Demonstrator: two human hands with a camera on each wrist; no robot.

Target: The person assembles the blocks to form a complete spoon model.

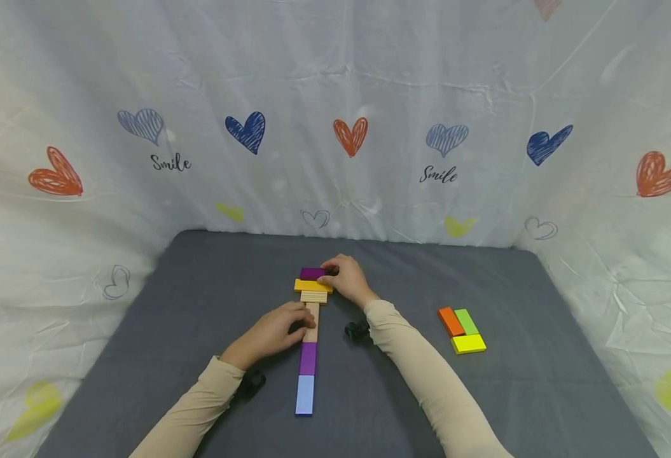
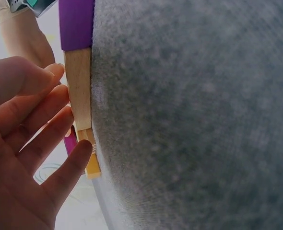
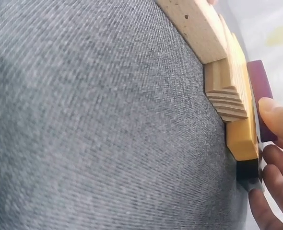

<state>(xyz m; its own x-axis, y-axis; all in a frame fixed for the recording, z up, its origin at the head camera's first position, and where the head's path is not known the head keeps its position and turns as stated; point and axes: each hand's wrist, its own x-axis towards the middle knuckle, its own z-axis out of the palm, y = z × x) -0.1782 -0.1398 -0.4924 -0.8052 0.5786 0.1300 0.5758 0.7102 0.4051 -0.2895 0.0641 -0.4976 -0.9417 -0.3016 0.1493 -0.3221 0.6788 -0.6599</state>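
Note:
My right hand (image 1: pixel 348 278) pinches a purple block (image 1: pixel 311 273) at the far end of a row of blocks. In the right wrist view that purple block (image 3: pixel 260 91) overlaps an orange-yellow block (image 3: pixel 243 139), with the thumb on its face. A dark block (image 3: pixel 247 168) shows just past the orange-yellow one. My left hand (image 1: pixel 275 331) rests its loosely extended fingertips along a plain wooden block (image 2: pixel 78 91) in the row. Between the plain and orange-yellow blocks lie thin wooden pieces (image 1: pixel 313 297) set crosswise. Nearer me the row continues with another purple block (image 1: pixel 308 359) and a light blue block (image 1: pixel 304 394).
To the right, an orange block (image 1: pixel 451 321), a green block (image 1: pixel 466 322) and a yellow block (image 1: pixel 469 344) lie grouped on the grey cloth (image 1: pixel 392 407). A white curtain (image 1: pixel 295 57) with printed hearts hangs behind and along both sides of the table.

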